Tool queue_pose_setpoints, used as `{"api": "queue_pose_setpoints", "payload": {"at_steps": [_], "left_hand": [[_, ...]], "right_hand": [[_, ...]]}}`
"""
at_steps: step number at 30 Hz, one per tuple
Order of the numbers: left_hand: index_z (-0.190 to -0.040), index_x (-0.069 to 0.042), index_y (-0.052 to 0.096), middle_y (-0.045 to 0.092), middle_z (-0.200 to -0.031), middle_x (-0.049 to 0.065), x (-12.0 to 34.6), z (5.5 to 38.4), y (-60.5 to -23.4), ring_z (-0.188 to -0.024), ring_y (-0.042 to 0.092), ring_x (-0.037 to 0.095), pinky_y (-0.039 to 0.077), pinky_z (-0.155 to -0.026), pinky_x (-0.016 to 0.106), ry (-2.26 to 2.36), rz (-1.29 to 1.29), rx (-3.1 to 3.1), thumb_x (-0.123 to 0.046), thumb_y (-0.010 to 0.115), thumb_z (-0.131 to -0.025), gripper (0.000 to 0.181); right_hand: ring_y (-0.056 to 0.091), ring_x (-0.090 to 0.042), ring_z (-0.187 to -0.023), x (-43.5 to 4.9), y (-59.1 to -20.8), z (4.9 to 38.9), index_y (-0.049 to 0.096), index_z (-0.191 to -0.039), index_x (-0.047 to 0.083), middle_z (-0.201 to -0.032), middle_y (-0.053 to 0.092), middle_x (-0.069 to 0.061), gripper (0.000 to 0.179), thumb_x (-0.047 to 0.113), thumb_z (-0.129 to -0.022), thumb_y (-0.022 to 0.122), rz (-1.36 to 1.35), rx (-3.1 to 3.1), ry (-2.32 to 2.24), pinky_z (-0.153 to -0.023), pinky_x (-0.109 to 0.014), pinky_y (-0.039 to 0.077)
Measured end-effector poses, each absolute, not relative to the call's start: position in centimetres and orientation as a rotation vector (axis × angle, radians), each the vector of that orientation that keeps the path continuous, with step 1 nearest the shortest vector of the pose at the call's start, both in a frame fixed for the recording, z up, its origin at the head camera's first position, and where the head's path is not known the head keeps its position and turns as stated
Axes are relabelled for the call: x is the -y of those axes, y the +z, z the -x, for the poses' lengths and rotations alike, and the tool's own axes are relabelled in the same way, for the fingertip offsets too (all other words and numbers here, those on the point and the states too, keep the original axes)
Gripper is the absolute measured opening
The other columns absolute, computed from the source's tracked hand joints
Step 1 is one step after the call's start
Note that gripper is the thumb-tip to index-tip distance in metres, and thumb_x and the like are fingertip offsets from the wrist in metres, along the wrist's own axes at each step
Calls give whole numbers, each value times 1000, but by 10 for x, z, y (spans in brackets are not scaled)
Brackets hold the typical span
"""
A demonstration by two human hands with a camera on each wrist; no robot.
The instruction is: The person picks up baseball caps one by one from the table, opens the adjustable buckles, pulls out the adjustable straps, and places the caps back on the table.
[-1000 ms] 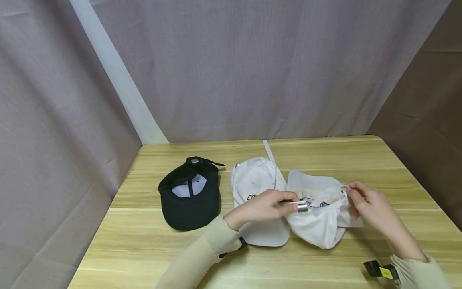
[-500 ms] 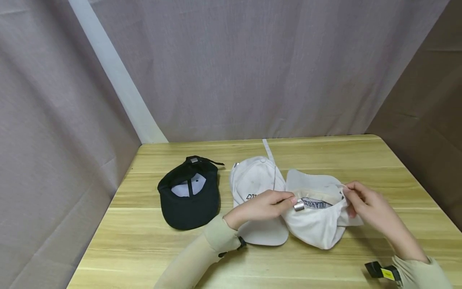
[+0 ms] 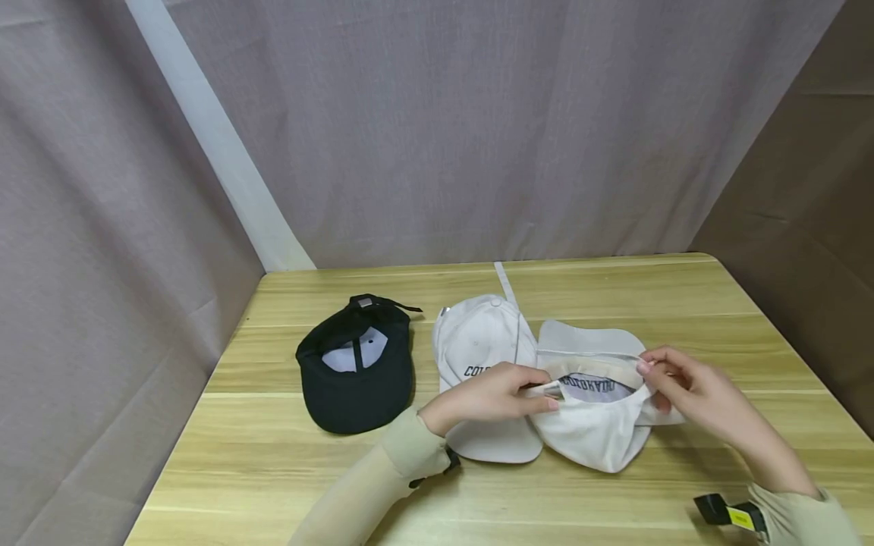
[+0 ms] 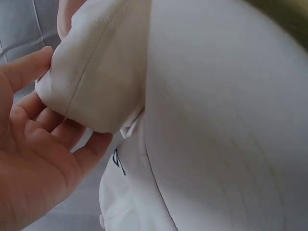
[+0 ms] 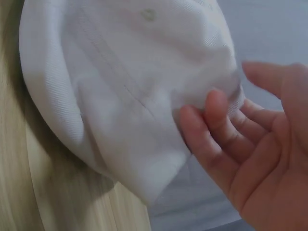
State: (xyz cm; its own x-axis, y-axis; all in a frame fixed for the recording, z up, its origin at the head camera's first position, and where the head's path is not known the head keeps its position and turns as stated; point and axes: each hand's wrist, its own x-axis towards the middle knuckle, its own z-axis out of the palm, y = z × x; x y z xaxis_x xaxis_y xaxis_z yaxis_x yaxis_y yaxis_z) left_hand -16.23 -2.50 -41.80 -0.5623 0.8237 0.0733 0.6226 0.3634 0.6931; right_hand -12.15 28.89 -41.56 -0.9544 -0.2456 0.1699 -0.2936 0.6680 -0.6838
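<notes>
A white cap [image 3: 587,436] lies at the right with its opening turned up and its peak pointing to the back. Dark lettering shows inside, seen from behind. My left hand [image 3: 492,394] pinches the rim at the left end, by a metal buckle [image 3: 553,393] partly covered by the fingers. At the right end of the rim, my right hand [image 3: 703,394] grips between thumb and fingers. The left wrist view shows the thumb and fingers on either side of the pale fabric [image 4: 101,62]. In the right wrist view, the fingers curl against the cap's crown [image 5: 125,82].
A second white cap [image 3: 485,334] with dark lettering lies partly under my left hand, its strap [image 3: 505,280] stretching to the back. Farther left rests a black cap [image 3: 358,406], inside up. All are on a wooden table [image 3: 239,470] with grey curtain [image 3: 478,136] behind.
The cap's opening has spread wider and the lettering inside shows more fully. My left fingers have shifted over the buckle, hiding more of it. My right hand has moved slightly along the rim.
</notes>
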Motion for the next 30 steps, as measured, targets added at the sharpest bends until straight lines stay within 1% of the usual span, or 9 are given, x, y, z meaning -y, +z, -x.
{"api": "queue_pose_setpoints", "payload": {"at_steps": [7, 10, 13, 16, 20, 23, 25, 28, 30], "left_hand": [[-87, -14, 57, 44, -76, -6, 37, 170, -426, -67, 40, 0, 34, -64, 13, 874, -1379, -2424, -21, 66, -100, 17], [-90, -12, 60, 49, -81, -5, 41, 170, -425, -73, 44, 3, 35, -68, 12, 839, -1413, -2384, -19, 69, -97, 13], [-97, -11, 63, 51, -85, -4, 44, 169, -422, -78, 46, 5, 35, -71, 12, 770, -1438, -2343, -17, 74, -94, 12], [-97, -10, 63, 50, -83, -3, 44, 169, -421, -80, 45, 6, 32, -73, 13, 676, -1491, -2337, -17, 76, -91, 15], [-86, -12, 56, 46, -78, -3, 42, 170, -418, -79, 43, 5, 32, -73, 14, 646, -1565, -2350, -19, 73, -94, 20], [-83, -14, 50, 47, -78, -5, 40, 169, -417, -77, 44, 1, 36, -73, 13, 708, -1571, -2331, -20, 70, -97, 25], [-84, -15, 51, 49, -80, -6, 39, 168, -416, -78, 45, -1, 38, -73, 11, 745, -1576, -2311, -21, 68, -98, 23], [-87, -15, 54, 52, -82, -6, 41, 168, -413, -79, 46, -1, 39, -75, 11, 790, -1597, -2303, -19, 67, -99, 18], [-91, -13, 59, 55, -85, -5, 44, 168, -408, -80, 47, -1, 39, -77, 11, 834, -1624, -2309, -17, 66, -100, 12]], "right_hand": [[58, -11, -62, -301, -420, 118, 60, -123, -2, -77, 62, 2, 30, 14, -99, 66, -505, 2878, 1248, -55, -29, 49], [57, -10, -61, -307, -422, 114, 63, -119, 2, -76, 61, 3, 26, 13, -96, 69, -495, 2898, 1229, -53, -28, 49], [55, -8, -64, -310, -420, 111, 67, -111, 7, -76, 61, 3, 16, 11, -96, 70, -476, 2844, 1208, -54, -25, 46], [56, -7, -70, -312, -414, 109, 70, -104, 14, -83, 66, 2, 8, 12, -96, 70, -440, 2748, 1177, -58, -22, 43], [57, -4, -80, -314, -411, 111, 71, -106, 15, -91, 69, 1, 12, 10, -95, 71, -519, 2695, 1119, -64, -19, 42], [57, 0, -87, -314, -417, 115, 70, -114, 12, -98, 68, 8, 22, 10, -93, 74, -636, 2795, 1076, -70, -18, 44], [56, 1, -88, -314, -423, 115, 70, -114, 14, -98, 66, 11, 23, 12, -92, 75, -718, 2873, 1025, -73, -19, 46], [54, 1, -86, -316, -423, 113, 72, -110, 21, -98, 66, 14, 18, 16, -93, 74, -753, 2933, 973, -69, -20, 45], [53, -1, -82, -318, -416, 111, 72, -106, 24, -94, 67, 13, 19, 11, -93, 73, -747, 2881, 976, -65, -20, 43]]}}
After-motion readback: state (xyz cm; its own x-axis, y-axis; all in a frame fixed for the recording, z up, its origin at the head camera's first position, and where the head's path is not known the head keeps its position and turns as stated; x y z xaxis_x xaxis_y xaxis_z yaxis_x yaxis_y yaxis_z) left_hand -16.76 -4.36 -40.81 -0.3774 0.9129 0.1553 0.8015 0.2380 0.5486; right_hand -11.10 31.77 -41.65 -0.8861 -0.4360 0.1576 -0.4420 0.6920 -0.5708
